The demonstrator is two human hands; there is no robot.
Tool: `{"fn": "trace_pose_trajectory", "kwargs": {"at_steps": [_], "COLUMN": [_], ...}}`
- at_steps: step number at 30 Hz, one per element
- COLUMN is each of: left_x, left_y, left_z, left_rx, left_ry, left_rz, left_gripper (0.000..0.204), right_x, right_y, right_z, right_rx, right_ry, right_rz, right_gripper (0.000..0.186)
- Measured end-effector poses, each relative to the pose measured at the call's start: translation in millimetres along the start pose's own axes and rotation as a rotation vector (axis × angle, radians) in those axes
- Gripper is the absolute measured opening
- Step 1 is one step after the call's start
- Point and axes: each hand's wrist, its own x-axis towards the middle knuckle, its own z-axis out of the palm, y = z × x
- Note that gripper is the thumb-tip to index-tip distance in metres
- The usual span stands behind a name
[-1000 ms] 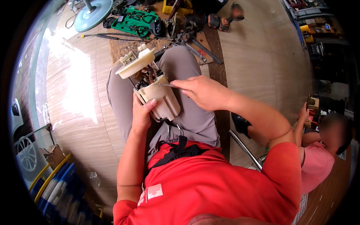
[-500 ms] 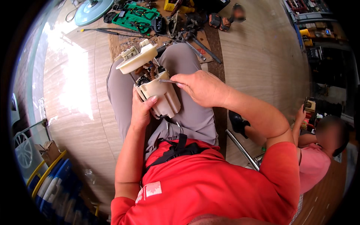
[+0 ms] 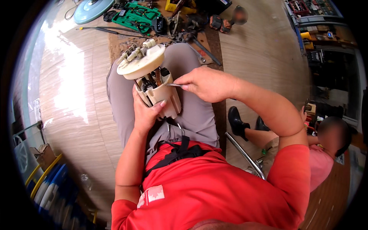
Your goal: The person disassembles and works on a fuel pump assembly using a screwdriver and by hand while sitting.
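A cream plastic pump assembly (image 3: 167, 102) rests between my thighs, with a round flanged lid (image 3: 140, 63) raised above its body and dark parts, wires and a brown corrugated hose in the gap. My left hand (image 3: 147, 111) grips the body from the lower left, thumb across its front. My right hand (image 3: 207, 84) pinches a thin metal tool (image 3: 174, 84), whose tip meets the upper right rim of the body, just below the lid.
Cardboard (image 3: 115, 48) holds a green tool case (image 3: 136, 19), wrenches (image 3: 209, 51) and cables. A pale-blue round stand (image 3: 86, 13) is upper left, a chrome bar (image 3: 243, 153) beside me. Another person (image 3: 320, 165) sits at right; shelves (image 3: 312, 15) line that side, yellow-framed blue items (image 3: 57, 180) lower left.
The lid appears larger and slightly lower over the body. My right hand has shifted slightly up, the tool still at the rim. More of the other person's legs and boots now shows.
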Motion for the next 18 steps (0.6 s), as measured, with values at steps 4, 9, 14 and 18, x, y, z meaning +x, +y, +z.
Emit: {"fn": "trace_pose_trajectory", "kwargs": {"at_steps": [4,9,14,18], "left_x": [-3,1,9,8], "left_y": [1,-4,-6,-5], "left_z": [2,2,-1,3], "left_rx": [0.042,0.062,-0.274,-0.488], "left_ry": [0.021,0.036,0.015,-0.006], "left_rz": [0.029,0.052,-0.116,-0.146], "left_gripper": [0.106,0.1,0.082,0.075], "right_x": [4,6,17,22], "right_y": [-11,-14,-22,-14], "right_z": [-3,5,11,12], "right_rx": [-0.06,-0.048,-0.09,-0.09], "right_ry": [-0.087,0.026,0.129,0.171], "right_rz": [0.081,0.101,0.096,0.013], "right_gripper": [0.03,0.028,0.026,0.024]}}
